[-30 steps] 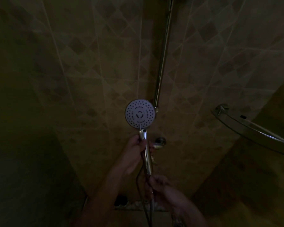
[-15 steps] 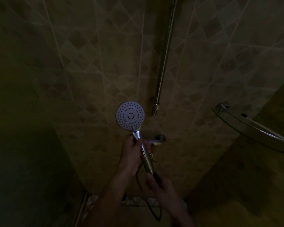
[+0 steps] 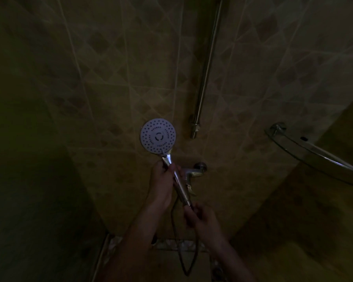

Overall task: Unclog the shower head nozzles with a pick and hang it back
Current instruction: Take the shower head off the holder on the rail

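The room is very dark. A round white shower head (image 3: 158,138) with rings of small nozzle holes faces me, tilted to the left on its chrome handle (image 3: 177,179). My left hand (image 3: 163,187) grips the handle just below the head. My right hand (image 3: 200,217) holds the handle's lower end where the dark hose (image 3: 176,237) joins and loops down. I cannot make out a pick in either hand.
A chrome slide rail (image 3: 207,64) runs up the tiled wall, right of the shower head. A wall tap (image 3: 194,170) sits behind the handle. A curved glass corner shelf (image 3: 314,153) with a metal rim juts out at the right.
The shower head has swung left and away from the rail's lower end, its handle now slanting. My right hand has slid down to the hose joint.
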Available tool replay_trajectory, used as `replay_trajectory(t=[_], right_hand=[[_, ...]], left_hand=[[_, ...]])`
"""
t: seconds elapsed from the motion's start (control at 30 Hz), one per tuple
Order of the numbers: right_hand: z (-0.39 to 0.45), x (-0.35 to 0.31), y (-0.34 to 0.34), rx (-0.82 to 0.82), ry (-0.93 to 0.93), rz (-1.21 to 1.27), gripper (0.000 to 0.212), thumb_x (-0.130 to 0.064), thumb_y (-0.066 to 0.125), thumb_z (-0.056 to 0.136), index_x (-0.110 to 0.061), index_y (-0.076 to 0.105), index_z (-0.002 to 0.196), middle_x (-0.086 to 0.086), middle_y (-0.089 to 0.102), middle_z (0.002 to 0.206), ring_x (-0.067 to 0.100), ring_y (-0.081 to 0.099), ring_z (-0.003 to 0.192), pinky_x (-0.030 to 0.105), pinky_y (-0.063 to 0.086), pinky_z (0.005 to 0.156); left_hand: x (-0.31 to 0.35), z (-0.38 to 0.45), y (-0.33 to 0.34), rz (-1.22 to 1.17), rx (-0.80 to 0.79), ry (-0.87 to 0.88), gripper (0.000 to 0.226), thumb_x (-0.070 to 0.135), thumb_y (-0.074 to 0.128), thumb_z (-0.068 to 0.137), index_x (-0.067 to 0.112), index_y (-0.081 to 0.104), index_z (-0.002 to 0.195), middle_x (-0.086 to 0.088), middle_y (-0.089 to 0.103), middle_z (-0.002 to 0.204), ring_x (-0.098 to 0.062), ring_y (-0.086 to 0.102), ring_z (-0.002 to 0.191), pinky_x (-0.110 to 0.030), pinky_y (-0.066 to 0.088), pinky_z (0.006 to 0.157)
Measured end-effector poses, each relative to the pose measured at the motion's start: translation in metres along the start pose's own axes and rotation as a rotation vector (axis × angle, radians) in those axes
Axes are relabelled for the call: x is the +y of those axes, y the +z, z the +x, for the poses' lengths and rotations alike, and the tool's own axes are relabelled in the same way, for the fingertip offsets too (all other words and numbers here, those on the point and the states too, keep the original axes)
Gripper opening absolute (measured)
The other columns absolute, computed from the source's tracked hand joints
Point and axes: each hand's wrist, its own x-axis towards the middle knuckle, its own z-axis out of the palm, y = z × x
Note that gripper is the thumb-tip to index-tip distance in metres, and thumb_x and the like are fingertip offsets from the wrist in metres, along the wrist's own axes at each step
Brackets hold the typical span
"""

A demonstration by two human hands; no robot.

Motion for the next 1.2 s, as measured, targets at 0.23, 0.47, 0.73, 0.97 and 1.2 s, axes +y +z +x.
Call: replay_trajectory(t=[0.23,0.47,0.73,0.97,1.2], right_hand=[[0.004,-0.003,0.006,-0.024,0.054,0.061,0.043,-0.057,0.052,0.086,-0.017,0.066,0.08,0.001,0.068,0.074,0.015,0.062,0.07,0.035,0.05,0.071],[0.02,0.007,-0.016,-0.281,0.144,0.141,0.058,-0.07,0.06,0.071,-0.017,0.07,0.094,0.014,0.069,0.095,0.031,0.062,0.089,0.043,0.048,0.085],[0.004,-0.004,0.01,-0.013,-0.103,-0.059,0.024,-0.026,0.057,0.091,-0.006,0.056,0.078,0.006,0.06,0.068,0.006,0.054,0.059,0.025,0.041,0.06],[-0.005,-0.007,0.021,0.096,-0.127,-0.052,0.01,-0.025,0.062,0.089,-0.022,0.054,0.083,-0.001,0.064,0.075,0.006,0.06,0.069,0.031,0.047,0.07],[0.01,0.001,-0.005,-0.366,0.148,0.474,0.05,-0.053,0.072,0.068,-0.009,0.068,0.092,0.005,0.067,0.081,0.016,0.06,0.073,0.027,0.044,0.07]], left_hand=[[0.005,0.003,-0.003,-0.064,0.03,-0.003,0.011,0.005,0.043,0.096,0.004,0.051,0.089,-0.01,0.056,0.074,-0.018,0.056,0.061,-0.026,0.048,0.058],[0.012,0.0,-0.004,-0.092,0.032,0.012,0.014,0.004,0.041,0.097,0.006,0.05,0.087,-0.009,0.054,0.071,-0.015,0.055,0.056,-0.022,0.047,0.049],[0.013,0.0,-0.007,-0.08,0.035,0.031,0.011,0.004,0.039,0.098,0.003,0.048,0.092,-0.008,0.052,0.068,-0.014,0.054,0.055,-0.02,0.047,0.05],[0.015,-0.001,-0.011,-0.127,0.036,0.027,0.015,0.002,0.04,0.097,0.005,0.047,0.084,-0.009,0.053,0.067,-0.015,0.053,0.052,-0.026,0.047,0.053],[0.015,-0.003,-0.01,-0.06,0.023,0.023,0.011,0.002,0.04,0.096,0.004,0.048,0.088,-0.01,0.053,0.068,-0.018,0.051,0.056,-0.028,0.044,0.053]])
